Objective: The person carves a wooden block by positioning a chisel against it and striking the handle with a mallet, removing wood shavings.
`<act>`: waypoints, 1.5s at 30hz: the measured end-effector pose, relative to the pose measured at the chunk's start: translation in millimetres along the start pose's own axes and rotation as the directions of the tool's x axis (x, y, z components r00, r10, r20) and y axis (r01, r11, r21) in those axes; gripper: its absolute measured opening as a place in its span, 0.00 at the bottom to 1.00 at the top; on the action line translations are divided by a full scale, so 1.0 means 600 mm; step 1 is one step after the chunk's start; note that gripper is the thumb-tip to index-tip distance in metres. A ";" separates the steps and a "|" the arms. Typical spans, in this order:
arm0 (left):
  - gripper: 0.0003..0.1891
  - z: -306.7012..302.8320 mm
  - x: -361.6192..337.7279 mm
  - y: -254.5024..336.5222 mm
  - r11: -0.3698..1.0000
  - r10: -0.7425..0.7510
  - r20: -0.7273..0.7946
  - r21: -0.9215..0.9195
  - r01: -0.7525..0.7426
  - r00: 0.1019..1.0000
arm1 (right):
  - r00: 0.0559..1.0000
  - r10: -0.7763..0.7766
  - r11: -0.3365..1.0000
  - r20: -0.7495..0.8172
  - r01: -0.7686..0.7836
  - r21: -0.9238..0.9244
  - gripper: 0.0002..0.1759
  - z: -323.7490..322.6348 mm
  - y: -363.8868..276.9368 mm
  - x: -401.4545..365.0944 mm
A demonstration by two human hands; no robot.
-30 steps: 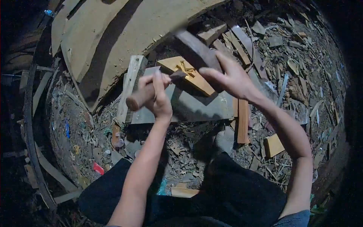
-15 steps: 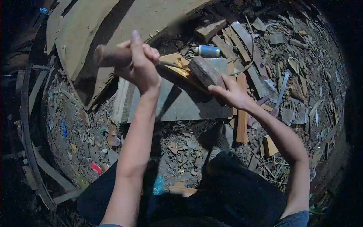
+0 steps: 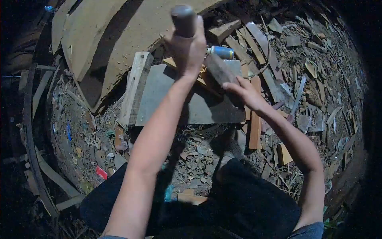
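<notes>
My left hand (image 3: 188, 49) is raised and closed around a round wooden tool handle (image 3: 183, 19), whose butt end points toward the camera. It hovers over a yellow carved wood piece (image 3: 170, 62), which is mostly hidden behind the hand. The yellow piece lies on a flat grey board (image 3: 167, 95). My right hand (image 3: 246, 93) grips the lower end of a dark wooden block (image 3: 220, 69) that leans over the board just right of the left hand. The tool's working end is hidden.
A blue spray can (image 3: 221, 51) lies just behind the block. A pale plank (image 3: 133, 85) borders the board on the left, with large curved timber (image 3: 119, 36) behind it. Wood offcuts and chips (image 3: 278, 71) cover the ground. My dark-clothed knees (image 3: 238, 199) are below.
My left hand has swung the handle from the upper left to the right, and it now sits over the yellow piece. My right hand and the dark block have barely moved.
</notes>
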State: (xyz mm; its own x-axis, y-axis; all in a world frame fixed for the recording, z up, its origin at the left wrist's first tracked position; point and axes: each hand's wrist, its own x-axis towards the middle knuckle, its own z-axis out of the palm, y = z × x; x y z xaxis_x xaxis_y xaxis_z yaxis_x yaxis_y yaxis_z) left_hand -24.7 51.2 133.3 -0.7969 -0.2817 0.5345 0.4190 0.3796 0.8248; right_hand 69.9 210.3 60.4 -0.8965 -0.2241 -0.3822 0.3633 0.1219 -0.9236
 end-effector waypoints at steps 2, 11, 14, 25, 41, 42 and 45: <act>0.18 0.005 0.003 -0.004 0.996 0.087 -0.012 0.035 -0.087 0.996 | 0.998 -0.044 0.999 -0.045 0.044 0.002 0.32 -0.017 -0.024 0.009; 0.13 -0.009 -0.011 -0.011 0.985 0.149 -0.029 0.089 -0.146 0.988 | 0.378 -0.915 0.402 -0.138 0.842 -0.360 0.34 -0.018 -0.281 -0.045; 0.11 -0.033 -0.029 -0.070 0.777 0.630 -0.063 0.036 -0.629 0.774 | 0.971 -0.219 0.685 -0.091 0.087 -0.724 0.41 0.043 -0.396 -0.105; 0.15 -0.032 -0.008 -0.010 0.759 -0.358 0.187 0.628 0.169 0.915 | 0.587 -0.803 0.303 0.102 0.549 -0.779 0.33 0.037 -0.290 -0.076; 0.08 -0.147 -0.120 -0.022 0.837 -0.206 -0.070 -0.529 0.139 0.976 | 0.998 -0.043 0.907 -0.039 0.023 -0.421 0.44 0.008 -0.023 0.000; 0.08 -0.144 -0.113 -0.020 0.846 -0.212 -0.041 -0.508 0.162 0.976 | 0.997 -0.060 0.887 -0.046 0.032 -0.461 0.45 0.011 -0.015 -0.003; 0.10 -0.117 -0.085 -0.006 0.853 -0.179 -0.043 -0.505 0.133 0.983 | 0.997 -0.058 0.873 -0.054 0.025 -0.487 0.40 0.003 -0.006 0.007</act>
State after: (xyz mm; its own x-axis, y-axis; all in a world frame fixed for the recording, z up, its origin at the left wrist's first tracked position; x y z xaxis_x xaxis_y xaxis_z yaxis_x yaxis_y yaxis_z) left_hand 45.0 2.4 116.0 -0.8394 -0.3832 0.3856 0.4711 -0.1590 0.8676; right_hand 65.1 207.1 62.2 -0.9286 -0.1781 -0.3256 0.1716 0.5717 -0.8023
